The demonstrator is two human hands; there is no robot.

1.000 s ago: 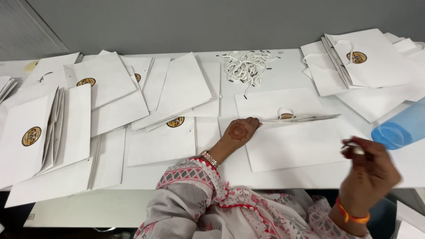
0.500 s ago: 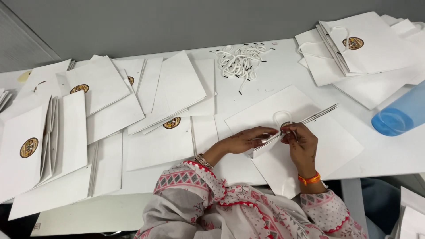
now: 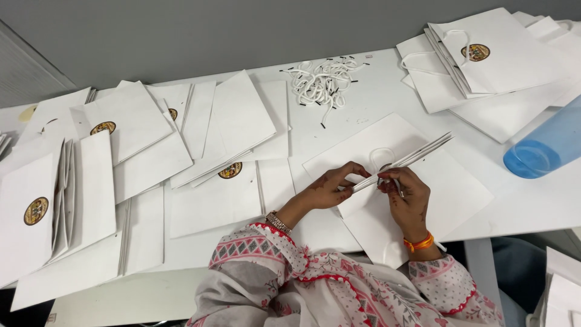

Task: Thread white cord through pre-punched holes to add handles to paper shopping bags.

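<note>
A flat white paper bag (image 3: 423,194) lies on the white table (image 3: 532,206) in front of me, its folded top edge raised. My left hand (image 3: 330,188) pinches that top edge from the left. My right hand (image 3: 408,200), with an orange band on the wrist, grips the same edge just to the right, fingers curled at a white cord loop (image 3: 380,158) that lies on the bag. A heap of white cords with black tips (image 3: 324,82) sits beyond the bag near the table's far side.
Many flat white bags with round gold emblems (image 3: 121,157) cover the left half of the table. A stack of bags with handles (image 3: 490,60) lies at the far right. A blue plastic bottle (image 3: 544,145) lies at the right edge.
My right hand came in from the far right to the bag's top edge. My left hand shifted from pressing the bag flat to pinching its edge. The bag turned to lie at an angle.
</note>
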